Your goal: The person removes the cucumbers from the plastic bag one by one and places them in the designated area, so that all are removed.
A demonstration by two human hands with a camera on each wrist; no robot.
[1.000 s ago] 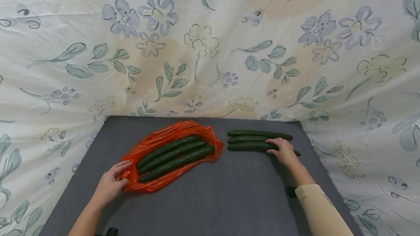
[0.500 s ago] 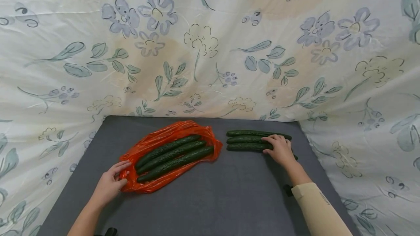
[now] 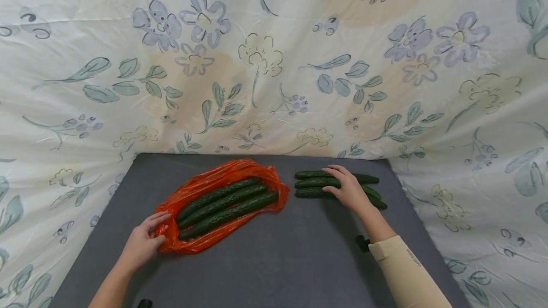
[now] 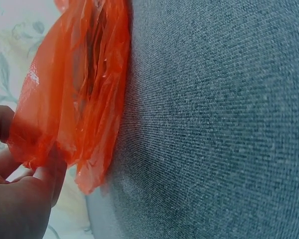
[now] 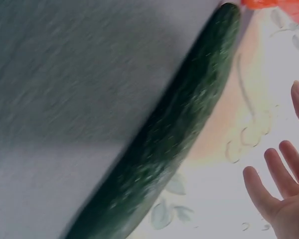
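Observation:
A crinkled orange-red plastic bag (image 3: 194,187) lies at centre left in the head view, three dark green cucumbers (image 3: 227,206) side by side at its opening. My left hand (image 3: 143,239) pinches the bag's near left end; in the left wrist view the thin plastic (image 4: 45,114) runs between thumb and fingers. To the right, three more cucumbers (image 3: 314,192) lie in a row. Over their middle is my right hand (image 3: 348,190), fingers spread and relaxed, hiding part of them. The right wrist view has one bumpy cucumber (image 5: 174,119) large, with the right hand's fingers (image 5: 281,172) holding nothing.
Everything lies on a dark grey cloth-covered table (image 3: 274,260). A pale flowered curtain (image 3: 274,70) rises behind the table and along both sides. A strip of grey surface separates the bag from the cucumber row.
My right hand has slid left and slightly away from me over the cucumber row, uncovering their right ends. The left hand and the bag have stayed put.

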